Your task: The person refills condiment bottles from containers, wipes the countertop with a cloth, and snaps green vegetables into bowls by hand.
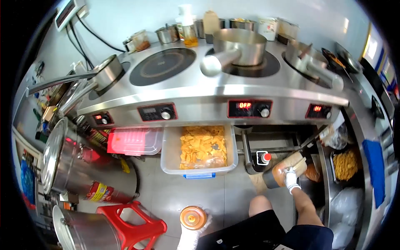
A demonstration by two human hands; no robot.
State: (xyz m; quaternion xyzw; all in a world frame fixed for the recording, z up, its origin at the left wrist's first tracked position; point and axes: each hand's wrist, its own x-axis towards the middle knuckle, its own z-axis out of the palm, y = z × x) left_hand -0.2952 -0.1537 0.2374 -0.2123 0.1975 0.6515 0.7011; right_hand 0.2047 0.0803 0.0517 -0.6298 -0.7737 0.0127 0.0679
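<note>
My left hand (pixel 205 227), in a white glove, is closed around a squeeze bottle (pixel 193 218) with orange-brown contents. The bottle is seen from above, its round top facing up. Lower right, my right hand (pixel 290 178), also gloved in white, reaches down to an orange-brown container (pixel 276 173) near the floor. Its fingers press on the side of that container, which is tilted. A beige flat piece (pixel 294 161) lies just behind the fingers. Beside it is a dark bottle with a red cap (pixel 266 157). Between my hands, a clear plastic bin (pixel 234 162) holds yellow chip-like pieces (pixel 203 146) under the counter.
Above runs a steel induction counter (pixel 187 95) with a large saucepan (pixel 246 46) whose handle sticks out toward me. A red stool (pixel 137 223) and large steel pots (pixel 81 154) stand at left. Steel shelving (pixel 329 196) with bags and fried food is at right.
</note>
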